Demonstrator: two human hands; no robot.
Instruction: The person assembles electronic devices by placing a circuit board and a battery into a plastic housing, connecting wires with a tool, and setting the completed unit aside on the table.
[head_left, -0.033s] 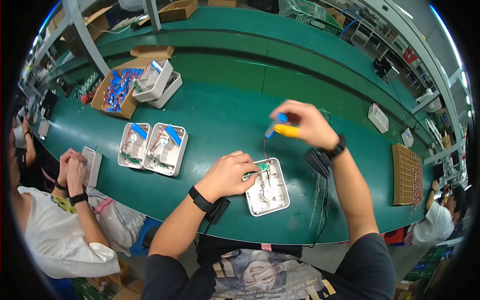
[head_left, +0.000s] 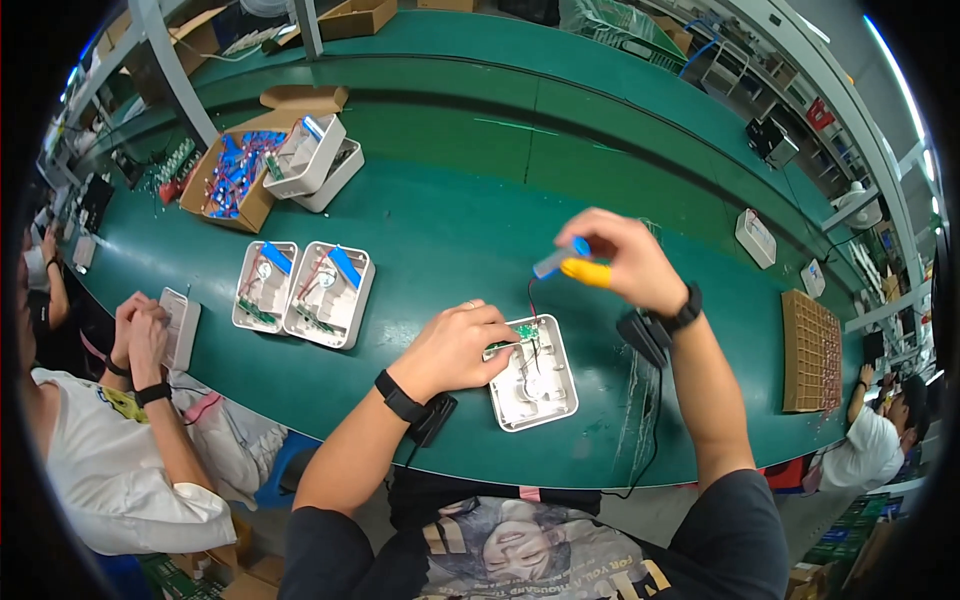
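My right hand [head_left: 632, 262] is raised over the table, closed on a blue cylindrical battery [head_left: 553, 266]. A yellow cover sits on one of its fingers. From the battery a thin red wire [head_left: 532, 297] runs down to a green circuit board [head_left: 525, 332] at the far end of a white plastic case [head_left: 562, 395]. The case lies open side up in front of me. My left hand [head_left: 462, 345] is closed on the case's far left corner, fingertips at the board and thumb by the rim; its fingers partly cover the board. A round white part [head_left: 535, 385] shows inside.
Two white cases with batteries [head_left: 330, 300] stand left, before stacked cases [head_left: 318, 170] and a cardboard box of blue batteries [head_left: 240, 175]. At right are a divided brown tray [head_left: 812, 350] and another white case [head_left: 755, 240]. A co-worker's hands [head_left: 142, 330] are at far left.
My right hand has shifted slightly right with the battery, and more of the battery shows. My left hand and the case stay nearly in place.
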